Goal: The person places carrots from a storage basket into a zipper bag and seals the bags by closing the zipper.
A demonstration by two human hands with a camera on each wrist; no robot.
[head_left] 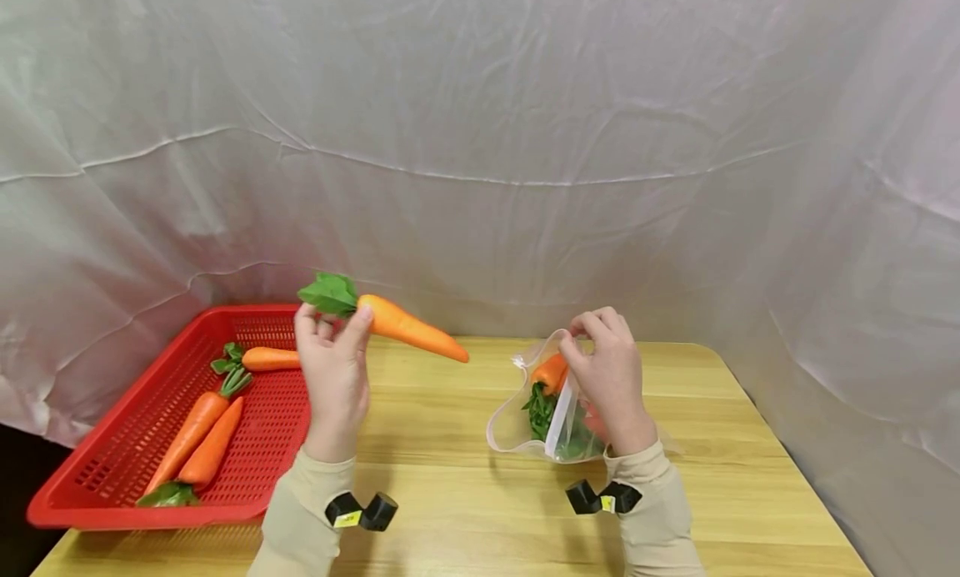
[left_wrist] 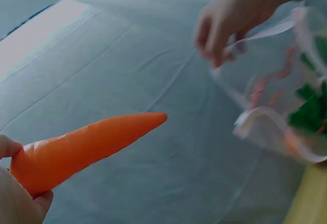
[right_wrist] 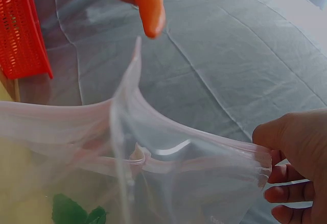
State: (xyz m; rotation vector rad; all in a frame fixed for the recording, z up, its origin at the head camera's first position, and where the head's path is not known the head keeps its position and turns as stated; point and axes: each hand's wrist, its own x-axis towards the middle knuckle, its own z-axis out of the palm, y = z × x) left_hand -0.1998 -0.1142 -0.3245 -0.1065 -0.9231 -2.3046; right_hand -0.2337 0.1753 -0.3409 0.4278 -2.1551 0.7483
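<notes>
Head view, left hand [head_left: 334, 375]: grips a long orange carrot with green leaves [head_left: 405, 327], raised above the wooden tabletop [head_left: 450, 444].
Right hand [head_left: 609, 378]: pinches the rim of a clear zip plastic bag [head_left: 540, 410], mouth open, carrot inside.
Red mesh plastic tray [head_left: 112, 469]: three carrots.

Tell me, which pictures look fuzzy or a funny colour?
Head view: sharp, evenly lit, warm colours, edges slightly bent by the wide lens. Left wrist view: bluish tint, the carrot crisp, the right hand and plastic bag blurred. Right wrist view: bluish too, the bag's near rim soft.
</notes>
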